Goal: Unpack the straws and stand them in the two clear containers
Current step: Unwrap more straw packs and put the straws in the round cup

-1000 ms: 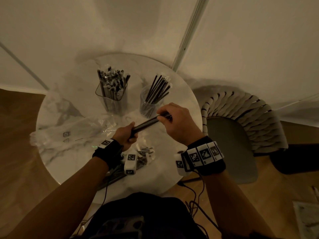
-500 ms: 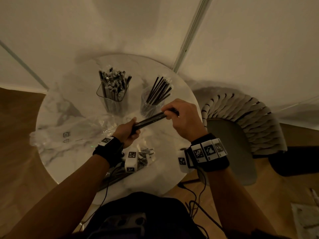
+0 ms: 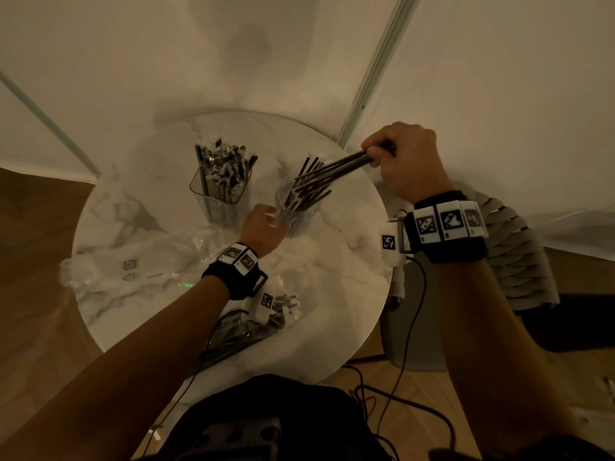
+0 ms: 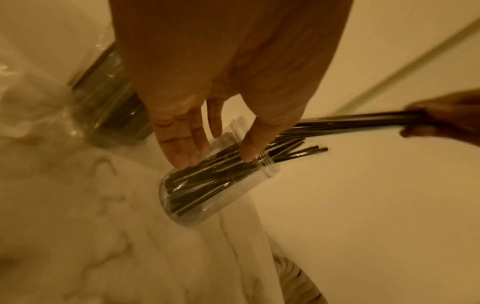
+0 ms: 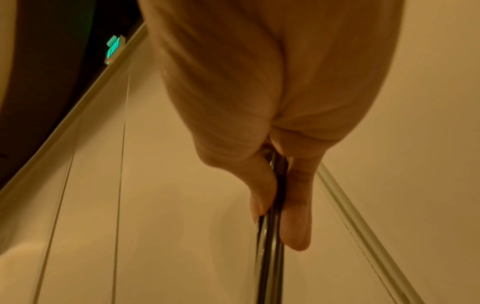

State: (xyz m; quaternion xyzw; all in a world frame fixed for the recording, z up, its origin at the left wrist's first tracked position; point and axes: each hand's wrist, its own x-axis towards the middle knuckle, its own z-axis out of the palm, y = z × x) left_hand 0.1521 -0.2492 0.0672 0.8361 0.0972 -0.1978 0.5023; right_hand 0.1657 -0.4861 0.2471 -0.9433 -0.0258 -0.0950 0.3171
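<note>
My right hand [image 3: 376, 158] pinches one end of a bundle of black straws [image 3: 336, 166], seen close in the right wrist view [image 5: 270, 257]. The bundle slants down to the left, and its lower ends are inside the round clear jar [image 3: 299, 214], among several black straws standing there. My left hand [image 3: 273, 221] is at the jar's left side. In the left wrist view the left hand [image 4: 215, 158] has straight fingers [image 4: 182, 152] and thumb lying against the jar [image 4: 207, 197] near its rim. A square clear container [image 3: 221, 191] to the left holds several wrapped straws.
The round marble table [image 3: 332, 294] stands in a corner between white walls. Crumpled clear plastic wrap [image 3: 133, 261] lies on its left side. A pack of black straws [image 3: 246, 331] lies at the near edge under my left forearm. A woven chair [image 3: 519, 254] is on the right.
My left hand has let go of the straw bundle and moved forward to the round jar. My right hand has carried the bundle up and to the right, its lower ends now in the jar.
</note>
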